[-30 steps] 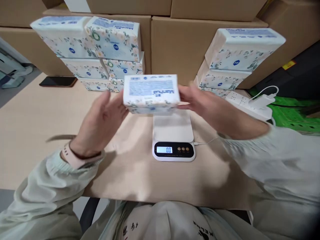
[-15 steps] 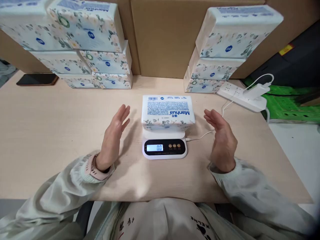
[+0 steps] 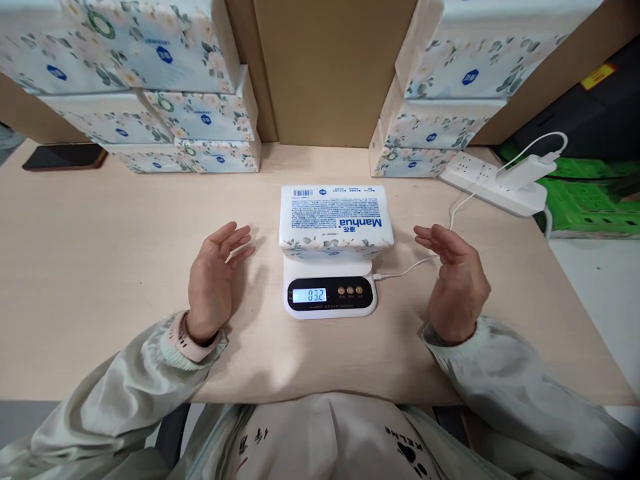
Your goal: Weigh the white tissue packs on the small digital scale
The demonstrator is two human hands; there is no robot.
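A pack of tissues (image 3: 335, 217) with white and blue print and a flowered edge lies flat on a white digital scale (image 3: 373, 308). The scale's lit display (image 3: 309, 295) appears to read 03.2. To the left of the pack, my left hand (image 3: 213, 283) is held apart from it, fingers outstretched and holding nothing. My right hand (image 3: 455, 283) is on the pack's other side, also off it, with the fingers extended and the palm turned inward. Neither hand touches the pack or the scale.
Tissue packs (image 3: 205, 120) stand stacked at the back left, and another stack (image 3: 433, 127) is at the back right before cardboard (image 3: 330, 73). A phone (image 3: 65, 157) lies far left. A white cable (image 3: 407, 272) runs from the scale; a power strip (image 3: 493, 183) sits right.
The scale's display has gone from 0.0 to about 03.2. Both hands have drawn a little farther outward from the pack. The view has shifted slightly downward.
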